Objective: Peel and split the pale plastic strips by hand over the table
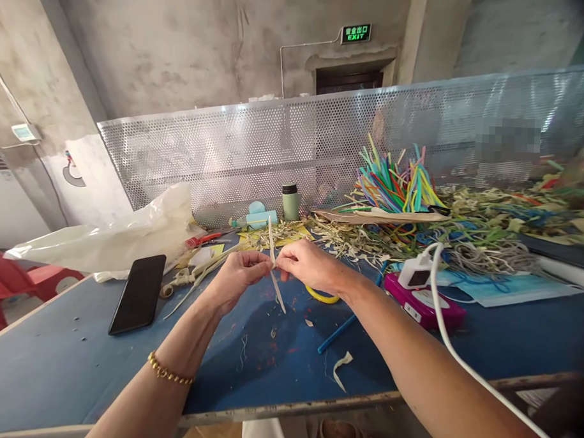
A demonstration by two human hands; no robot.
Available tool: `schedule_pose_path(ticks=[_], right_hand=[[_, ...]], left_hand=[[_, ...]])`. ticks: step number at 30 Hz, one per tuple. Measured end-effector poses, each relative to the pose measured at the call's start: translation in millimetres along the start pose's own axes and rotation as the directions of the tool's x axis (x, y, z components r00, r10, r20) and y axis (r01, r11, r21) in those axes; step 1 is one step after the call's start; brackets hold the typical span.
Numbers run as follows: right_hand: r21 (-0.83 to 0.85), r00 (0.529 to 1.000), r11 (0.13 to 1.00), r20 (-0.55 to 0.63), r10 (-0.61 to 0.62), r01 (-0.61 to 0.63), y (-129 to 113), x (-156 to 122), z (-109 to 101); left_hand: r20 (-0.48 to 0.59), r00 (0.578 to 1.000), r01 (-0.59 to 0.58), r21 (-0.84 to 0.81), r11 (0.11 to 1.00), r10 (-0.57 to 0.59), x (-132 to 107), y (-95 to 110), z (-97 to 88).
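Over the middle of the blue table (205, 376), a narrow pale strip (277, 293), perhaps dried husk, stands nearly upright between my hands. My left hand (239, 273) pinches its middle between thumb and fingers. Right beside it, my right hand (307, 263) is closed with its fingertips on the same spot, and the fingertips of both hands almost touch. Whether a fine thread is also held there is too small to tell. Below my right wrist lies a curved yellow piece (322, 298). A blue stick (336, 336) and a curled pale scrap (340, 369) rest nearer the front edge.
At left are a black phone (137, 295), a plastic bag (129, 229) and red-handled scissors (202, 239). A green bottle (290, 203), colourful stems (393, 184) and heaped dry scraps (368, 242) line the back. On the right, a white cable (442, 320) runs from a purple power block (426, 301).
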State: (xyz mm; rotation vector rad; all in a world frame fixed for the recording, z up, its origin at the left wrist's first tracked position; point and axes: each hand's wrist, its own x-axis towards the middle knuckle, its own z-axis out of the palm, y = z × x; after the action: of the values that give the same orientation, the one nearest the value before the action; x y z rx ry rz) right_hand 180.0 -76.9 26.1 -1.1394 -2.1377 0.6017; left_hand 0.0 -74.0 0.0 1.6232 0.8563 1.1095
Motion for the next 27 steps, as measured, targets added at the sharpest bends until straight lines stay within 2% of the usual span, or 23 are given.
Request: schedule_pose_path(ticks=[5,13,19,23,27], right_hand=[[-0.022,0.998,0.999,-0.041,-0.048,0.047,4.2,1.4,-2.7],[0.156,0.996,0.984,-0.047,-0.078,0.085,7.3,3.6,-3.4],[0.272,0.996,0.959,-0.062,-0.069,0.083,7.5,4.3,-1.1],[0.297,0.997,0.953,-0.062,-0.049,0.065,3.0,2.8,-1.7],[0.301,0.996,0.952,-0.080,-0.038,0.060,-0.1,2.0,-0.6]], left_hand=[[-0.001,1.000,-0.001,-0.105,0.994,0.001,0.5,-0.4,-2.0],[0.017,0.998,0.064,-0.256,0.965,-0.062,0.5,1.7,-4.6],[0.109,0.989,0.137,-0.365,0.921,-0.104,-0.1,3.4,-6.4],[0.184,0.980,0.149,-0.383,0.912,-0.083,-0.2,3.7,-8.3],[0.172,0.982,0.130,-0.362,0.923,-0.071,-0.3,2.9,-9.3]])
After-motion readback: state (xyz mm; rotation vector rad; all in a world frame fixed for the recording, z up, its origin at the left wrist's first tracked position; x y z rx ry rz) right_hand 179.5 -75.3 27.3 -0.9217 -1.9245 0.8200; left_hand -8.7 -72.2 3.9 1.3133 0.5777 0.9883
